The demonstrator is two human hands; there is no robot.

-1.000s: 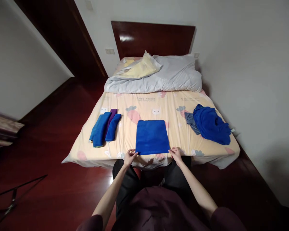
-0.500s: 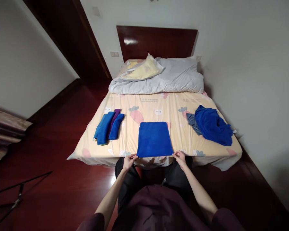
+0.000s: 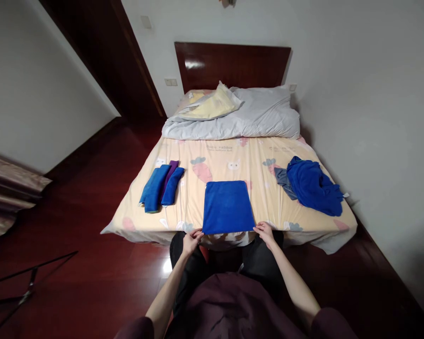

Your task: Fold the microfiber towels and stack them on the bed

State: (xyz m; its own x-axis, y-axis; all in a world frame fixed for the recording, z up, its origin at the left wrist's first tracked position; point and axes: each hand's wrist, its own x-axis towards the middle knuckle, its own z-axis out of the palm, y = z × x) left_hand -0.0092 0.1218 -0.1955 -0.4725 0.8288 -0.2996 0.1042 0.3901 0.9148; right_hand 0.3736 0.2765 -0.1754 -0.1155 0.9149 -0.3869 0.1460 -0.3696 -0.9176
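At 5 o'clock, the blue cloth (image 3: 228, 207) is presenting a smooth, matt finish. At 3 o'clock, the cloth bundle (image 3: 314, 186) is appearing matt. At 12 o'clock, the wooden headboard (image 3: 235, 66) is showing gloss.

left hand (image 3: 191, 241) | right hand (image 3: 265, 232) | blue cloth (image 3: 228, 207) (near corners pinched) | on bed (image 3: 192, 202)

Grey printed lettering (image 3: 219, 147) on the pale yellow fabric bedsheet with pink carrot motifs (image 3: 191, 205) appeared to read "Cute rabbit", slightly blurred. A smaller line of print just beneath it was too fine to make out. Farther right on the same sheet, a second grey inscription (image 3: 281, 148) seemed to begin with "Cute", its remainder too faint to read with certainty.
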